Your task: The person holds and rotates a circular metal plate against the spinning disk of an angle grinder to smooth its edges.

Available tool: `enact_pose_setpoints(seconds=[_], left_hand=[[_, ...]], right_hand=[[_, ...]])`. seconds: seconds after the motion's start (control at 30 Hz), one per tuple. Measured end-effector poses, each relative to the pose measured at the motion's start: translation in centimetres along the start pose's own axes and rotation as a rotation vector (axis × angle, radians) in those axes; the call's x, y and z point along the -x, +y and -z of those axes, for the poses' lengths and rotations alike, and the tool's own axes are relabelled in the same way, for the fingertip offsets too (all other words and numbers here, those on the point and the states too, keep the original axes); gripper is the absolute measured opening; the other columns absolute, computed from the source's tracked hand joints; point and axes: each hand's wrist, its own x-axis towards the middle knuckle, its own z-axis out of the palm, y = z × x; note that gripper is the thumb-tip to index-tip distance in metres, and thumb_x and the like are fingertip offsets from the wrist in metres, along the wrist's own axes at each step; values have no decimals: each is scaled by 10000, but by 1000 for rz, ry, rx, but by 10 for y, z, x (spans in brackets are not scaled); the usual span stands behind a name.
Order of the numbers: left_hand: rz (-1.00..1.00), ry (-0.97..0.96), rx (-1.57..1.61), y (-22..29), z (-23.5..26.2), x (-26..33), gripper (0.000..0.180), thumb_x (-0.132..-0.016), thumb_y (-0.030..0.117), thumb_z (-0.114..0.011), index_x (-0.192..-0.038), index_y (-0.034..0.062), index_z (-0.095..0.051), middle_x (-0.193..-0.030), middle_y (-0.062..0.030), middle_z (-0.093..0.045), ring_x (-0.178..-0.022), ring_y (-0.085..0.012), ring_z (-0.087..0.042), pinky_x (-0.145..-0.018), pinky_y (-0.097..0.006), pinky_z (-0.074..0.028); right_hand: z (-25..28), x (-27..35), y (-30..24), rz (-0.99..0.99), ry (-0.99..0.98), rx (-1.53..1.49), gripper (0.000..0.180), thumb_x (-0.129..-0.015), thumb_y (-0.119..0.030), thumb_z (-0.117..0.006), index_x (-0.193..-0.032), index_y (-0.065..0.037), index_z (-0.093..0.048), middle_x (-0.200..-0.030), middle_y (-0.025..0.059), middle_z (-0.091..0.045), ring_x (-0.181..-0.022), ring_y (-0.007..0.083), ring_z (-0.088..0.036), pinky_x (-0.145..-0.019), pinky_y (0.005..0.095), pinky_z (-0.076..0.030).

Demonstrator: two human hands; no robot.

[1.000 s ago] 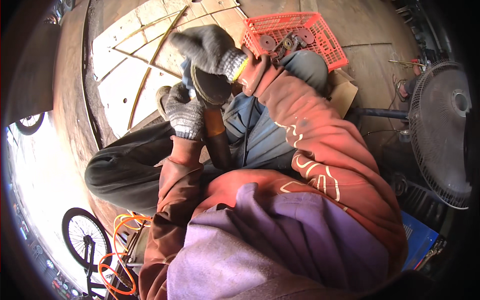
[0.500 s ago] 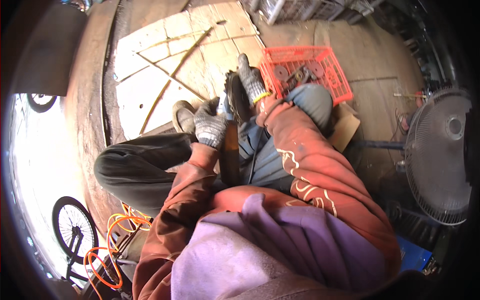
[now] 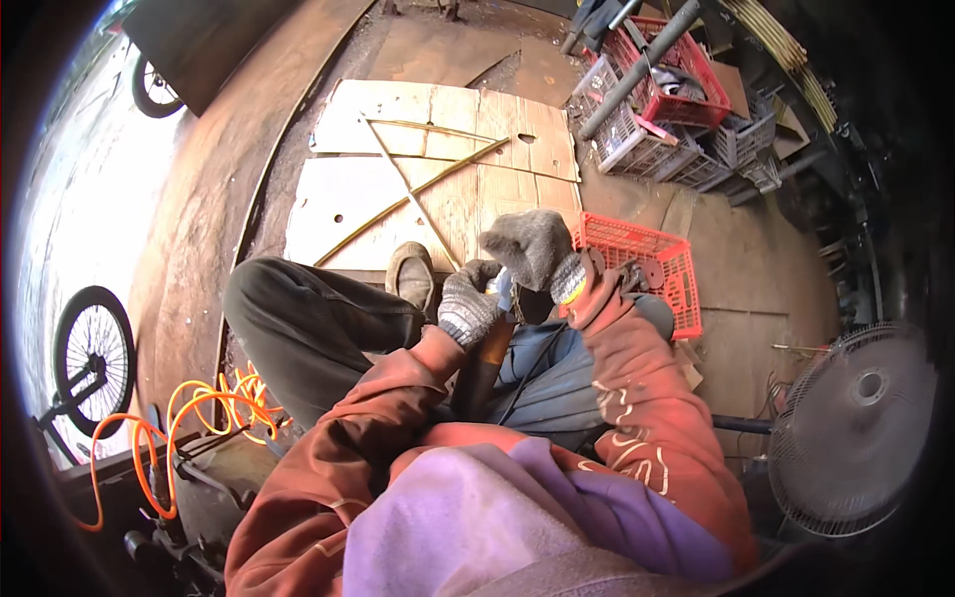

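My left hand (image 3: pixel 470 304), in a grey knitted glove, is closed around the front of a long power tool. The tool's orange-brown body (image 3: pixel 494 344) slopes down toward my lap, its rear end dark, with a thin black cord beside it. My right hand (image 3: pixel 534 251), gloved in grey with a yellow cuff edge, is just above and to the right with its fingers curled. What those fingers hold, if anything, is hidden. Between the hands shows a small light-blue and white part (image 3: pixel 503 289), and a dark piece lies under the right hand, too covered to name.
Thin strips lie crossed on flattened cardboard (image 3: pixel 448 199) ahead. Right of my hands, a red crate (image 3: pixel 686 284) holds discs and metal parts. More crates (image 3: pixel 647 144) are stacked far right. A fan (image 3: pixel 851 428) stands at right; an orange coiled hose (image 3: pixel 164 438) lies at left.
My right hand has gone from upright, stretched fingers beside a dark round part to curled fingers over the tool's front. The left hand keeps its grip. The whole view has shifted, showing more crates.
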Motion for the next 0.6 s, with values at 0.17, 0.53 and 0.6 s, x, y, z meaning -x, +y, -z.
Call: enact_pose_setpoints(seconds=[0.17, 0.53, 0.6], left_hand=[[3, -12, -35, -7, -10, 5, 335, -827, 153, -795, -1077, -36, -678, -962, -135, -742, -890, -149, -683, -825, -304, -538], [-5, -42, -183, -7, -17, 14, 419, -744, 109, -761, -1131, -29, -679, -1031, -183, -740, -927, -198, -705, -868, -326, -547], [-28, -4, -145, -10, -17, 6, 421, -745, 119, -768, -1131, -28, -685, -1025, -179, -742, -931, -202, -705, -853, -327, -552]], right_hand=[[-7, 24, 8, -303, 260, -270, 452, -991, -380, -592, -745, -6, -655, -647, 163, -622, -573, 296, -619, -573, 398, -476], [-19, 58, 33, -723, 517, -464, 489, -1000, -439, -589, -866, 15, -709, -729, 96, -706, -659, 155, -623, -670, 324, -481], [-14, 54, 27, -698, 624, -345, 461, -1010, -437, -563, -908, -11, -708, -764, 92, -712, -694, 181, -633, -685, 331, -491]])
